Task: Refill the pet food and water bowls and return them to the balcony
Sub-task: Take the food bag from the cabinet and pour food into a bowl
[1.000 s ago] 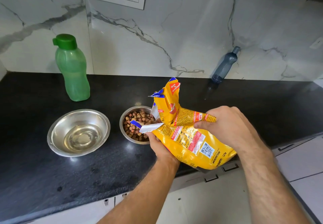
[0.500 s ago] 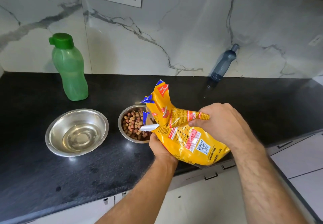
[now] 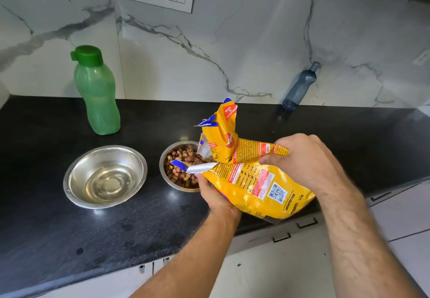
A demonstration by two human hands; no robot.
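Note:
A yellow pet food bag (image 3: 253, 186) lies tilted over the counter's front edge, its torn mouth over a small steel food bowl (image 3: 173, 182) full of brown kibble (image 3: 180, 169). My left hand (image 3: 214, 195) grips the bag from below near its mouth. My right hand (image 3: 304, 162) grips the bag's folded upper side. Left of the food bowl sits a larger steel water bowl (image 3: 76, 181) with a little water in it. Part of the food bowl is hidden by the bag.
A green bottle (image 3: 97, 97) with a green cap stands at the back left of the black counter (image 3: 58, 232). A dark grey bottle (image 3: 299, 88) leans against the marble wall at the back right. White drawers (image 3: 290, 251) run below the counter edge.
Both hands and the bag have barely shifted, the bag staying tilted over the food bowl. The camera view has drifted slightly.

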